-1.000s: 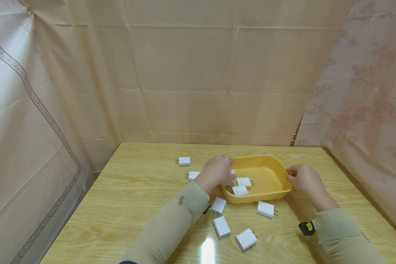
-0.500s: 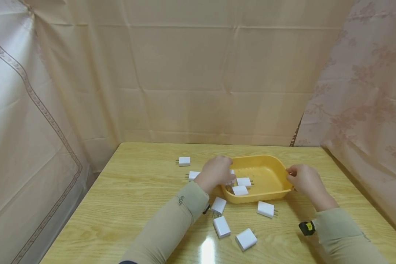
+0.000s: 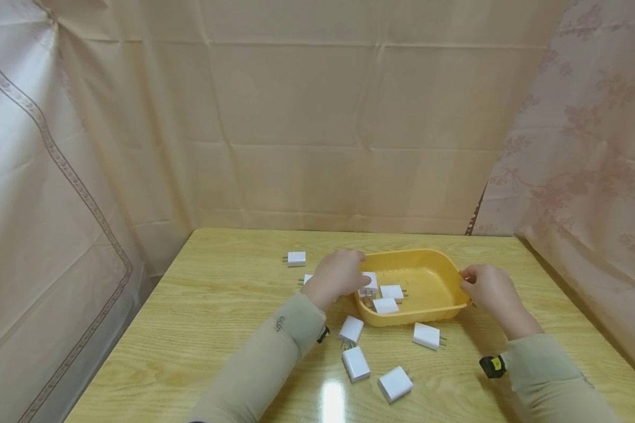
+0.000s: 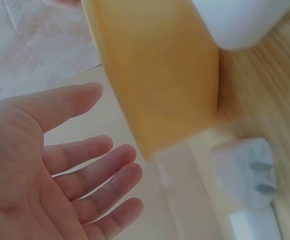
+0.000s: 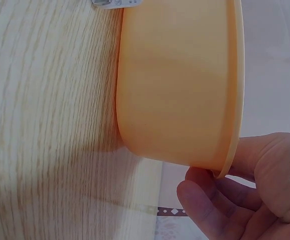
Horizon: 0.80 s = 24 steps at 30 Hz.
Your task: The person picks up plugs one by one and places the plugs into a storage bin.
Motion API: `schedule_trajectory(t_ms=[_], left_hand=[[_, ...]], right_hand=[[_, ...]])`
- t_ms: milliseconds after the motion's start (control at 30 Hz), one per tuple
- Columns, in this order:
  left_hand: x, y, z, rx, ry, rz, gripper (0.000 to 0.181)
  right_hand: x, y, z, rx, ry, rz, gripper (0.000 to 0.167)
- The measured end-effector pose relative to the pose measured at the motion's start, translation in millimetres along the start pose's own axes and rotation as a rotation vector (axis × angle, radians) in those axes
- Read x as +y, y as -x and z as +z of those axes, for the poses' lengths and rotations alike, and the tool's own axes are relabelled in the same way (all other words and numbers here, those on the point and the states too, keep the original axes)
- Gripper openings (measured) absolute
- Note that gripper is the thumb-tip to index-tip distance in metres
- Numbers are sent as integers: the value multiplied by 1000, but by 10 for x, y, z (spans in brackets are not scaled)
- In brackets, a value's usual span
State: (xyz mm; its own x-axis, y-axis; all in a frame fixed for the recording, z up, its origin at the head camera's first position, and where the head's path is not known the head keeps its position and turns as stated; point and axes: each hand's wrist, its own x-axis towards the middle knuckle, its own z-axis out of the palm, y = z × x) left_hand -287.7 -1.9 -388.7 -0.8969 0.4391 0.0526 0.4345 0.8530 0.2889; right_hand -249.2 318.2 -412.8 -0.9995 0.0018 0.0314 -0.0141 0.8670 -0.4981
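Observation:
A yellow plastic basin (image 3: 428,285) stands on the table with white charger plugs (image 3: 385,305) inside its left end. My right hand (image 3: 489,288) pinches the basin's right rim, thumb on one side and fingers curled beneath, as the right wrist view shows. At the basin's left end is my left hand (image 3: 338,275), holding nothing. In the left wrist view its fingers (image 4: 104,192) spread apart, beside the basin wall (image 4: 160,75). One charger plug (image 3: 368,282) in the basin lies close to the left fingertips in the head view. Part of another charger plug (image 3: 307,279) is hidden behind the left hand.
In front of the basin lie several loose charger plugs, among them one at the right (image 3: 426,336) and one nearest me (image 3: 395,384). Another charger plug (image 3: 296,259) lies at the back left. Cloth drapes (image 3: 296,135) hang behind the wooden table (image 3: 217,294).
My left hand has drawn back slightly to the left, and the charger plug inside the basin's left end shows more fully. The right hand and basin have stayed put.

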Motion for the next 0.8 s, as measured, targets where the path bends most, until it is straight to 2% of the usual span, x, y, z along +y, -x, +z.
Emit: schedule_trajectory(t_ms=[500,800], left_hand=[[-255,157,-68,16,154,-59,55],[-443,204,-114,47,110,-62,55]], right_hand=[[-24,4,-7,-7,2,7,33],[-19,-4,-10,-12,8,9,33]])
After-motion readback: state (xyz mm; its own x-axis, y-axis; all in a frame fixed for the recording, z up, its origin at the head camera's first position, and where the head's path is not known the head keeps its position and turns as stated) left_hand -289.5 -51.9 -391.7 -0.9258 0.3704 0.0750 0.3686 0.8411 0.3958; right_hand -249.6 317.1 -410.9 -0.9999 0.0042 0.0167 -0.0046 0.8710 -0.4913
